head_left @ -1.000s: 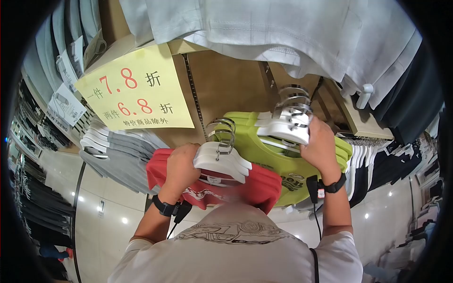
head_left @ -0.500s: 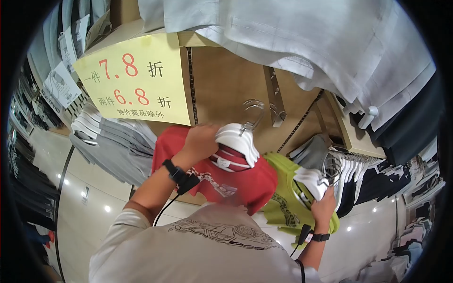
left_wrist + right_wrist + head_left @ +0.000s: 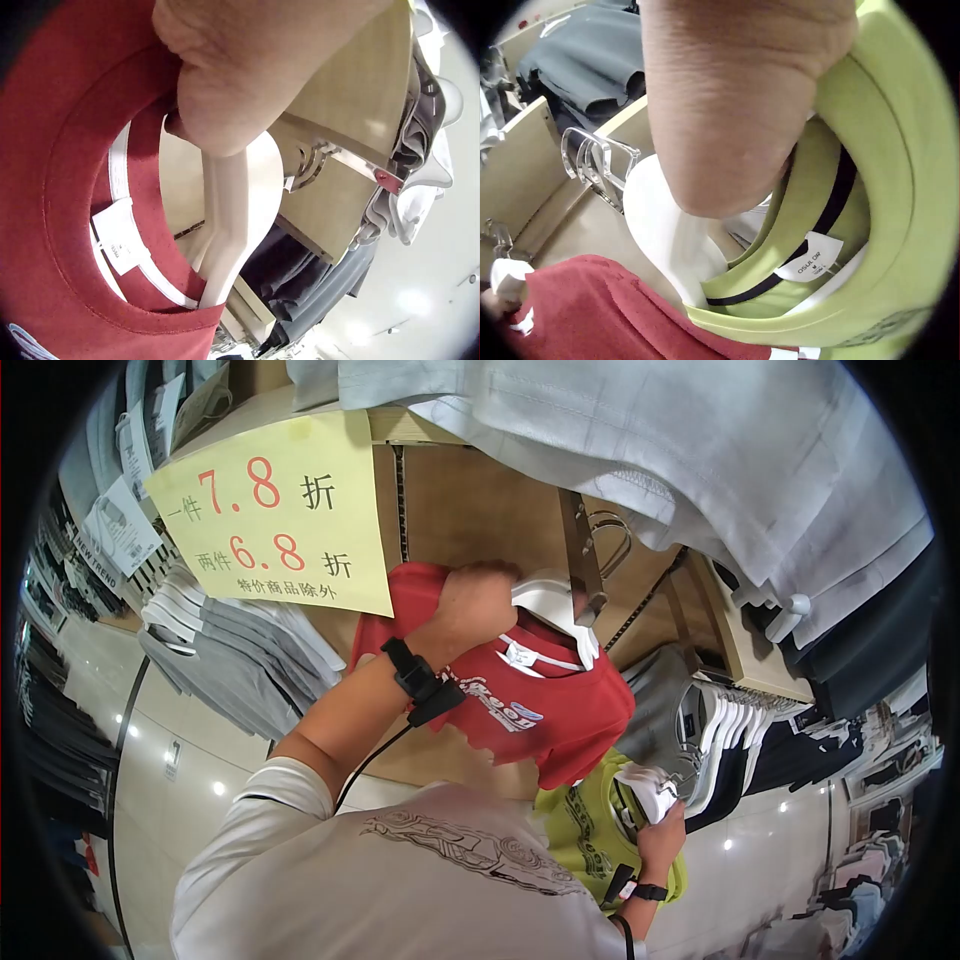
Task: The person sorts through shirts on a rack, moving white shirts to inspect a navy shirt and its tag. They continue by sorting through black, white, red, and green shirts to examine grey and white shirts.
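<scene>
left hand (image 3: 478,603) grips red shirts' hangers (image 3: 550,605); right hand (image 3: 662,838) grips green shirts' hangers (image 3: 645,788).

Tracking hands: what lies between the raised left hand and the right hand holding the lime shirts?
The red T-shirt, on the white hanger the left hand grips, hangs there above the lime shirts in the right hand, in head view.

**tee_spotter:** ok so the red T-shirt (image 3: 560,710) has a white-and-blue chest print, white neck tape and a white label (image 3: 120,240). Its hanger (image 3: 550,605) is plain white.

**rackrat:** yep, and the lime-green T-shirt (image 3: 585,830) has dark lettering plus a black neck band (image 3: 825,225). Its hanger stack (image 3: 648,785) is white too. The sign (image 3: 275,510) is yellow with red numbers and black characters.

**tee_spotter:** backboard (image 3: 470,510) is tan wood, and the neighbouring tees (image 3: 240,660) are grey.
</scene>
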`<state>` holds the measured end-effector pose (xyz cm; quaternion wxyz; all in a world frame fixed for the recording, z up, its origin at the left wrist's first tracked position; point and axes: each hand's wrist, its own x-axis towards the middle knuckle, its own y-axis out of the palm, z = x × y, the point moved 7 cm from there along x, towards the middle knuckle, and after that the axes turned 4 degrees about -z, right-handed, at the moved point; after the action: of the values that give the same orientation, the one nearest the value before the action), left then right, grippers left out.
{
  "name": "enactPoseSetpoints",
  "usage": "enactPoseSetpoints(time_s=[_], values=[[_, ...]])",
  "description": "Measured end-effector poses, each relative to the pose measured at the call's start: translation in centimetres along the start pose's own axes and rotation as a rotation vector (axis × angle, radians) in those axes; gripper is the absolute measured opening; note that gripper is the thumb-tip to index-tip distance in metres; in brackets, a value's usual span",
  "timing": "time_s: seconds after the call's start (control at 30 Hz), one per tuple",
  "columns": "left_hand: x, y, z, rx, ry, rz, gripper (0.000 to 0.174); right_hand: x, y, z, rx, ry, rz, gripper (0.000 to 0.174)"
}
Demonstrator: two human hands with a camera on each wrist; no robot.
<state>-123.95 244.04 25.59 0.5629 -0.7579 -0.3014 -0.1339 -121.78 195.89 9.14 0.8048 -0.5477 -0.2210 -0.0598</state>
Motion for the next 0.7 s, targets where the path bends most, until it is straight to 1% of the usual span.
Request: enactPoseSetpoints(time_s=[0.07, 0.2, 0.27, 0.3, 0.37, 0.4, 0.47, 0.5, 0.57, 0.6, 0.63, 0.7], values=[[0.0, -1.1, -0.8, 0.016, 0.044, -0.145, 0.028, -0.2, 0.3, -0.6, -0.003, 0.048, 0.009, 0.044], [0.5, -0.8, 0.6, -0.054, 0.005, -0.154, 0.035, -0.6, 0.0, -1.1, 0.000, 0.066, -0.007, 0.046], [0.1, -0.9, 1.7, -0.051, -0.087, -0.119, 0.035, -0.7, 0.6, -1.7, -0.030, 0.234, 0.185, 0.078], [-0.3, -0.7, 2.1, -0.049, -0.088, -0.118, 0.035, -1.0, 1.0, -2.0, -0.029, 0.233, 0.187, 0.078], [-1.2, 0.0, 3.3, -0.009, -0.159, -0.140, 0.034, -1.1, 0.5, -1.3, 0.017, 0.017, -0.064, 0.049], [-1.5, 0.1, 3.3, -0.007, -0.161, -0.147, 0.034, -0.7, 0.0, -0.7, 0.020, 0.012, -0.067, 0.049], [-2.1, -0.2, 2.5, -0.019, -0.062, -0.213, 0.035, 0.2, -0.8, 1.3, 0.032, 0.006, 0.087, 0.049], [-1.9, -0.1, 2.6, -0.020, -0.064, -0.214, 0.035, 0.8, -1.4, 1.8, 0.031, 0.004, 0.087, 0.049], [-1.7, 0.7, 2.5, 0.112, 0.000, -0.163, 0.037, 1.8, -2.4, 4.0, 0.017, -0.179, 0.095, 0.043], [-1.6, 0.9, 2.6, 0.112, -0.004, -0.160, 0.037, 2.6, -3.0, 5.1, 0.034, -0.215, 0.123, 0.041], [-1.5, 1.0, 2.4, 0.131, 0.031, -0.174, 0.039, 3.4, -3.7, 6.0, 0.033, -0.217, 0.129, 0.041], [-1.5, 1.0, 2.3, 0.149, 0.067, -0.187, 0.042, 4.6, -5.1, 9.0, 0.064, -0.376, 0.139, 0.039]])
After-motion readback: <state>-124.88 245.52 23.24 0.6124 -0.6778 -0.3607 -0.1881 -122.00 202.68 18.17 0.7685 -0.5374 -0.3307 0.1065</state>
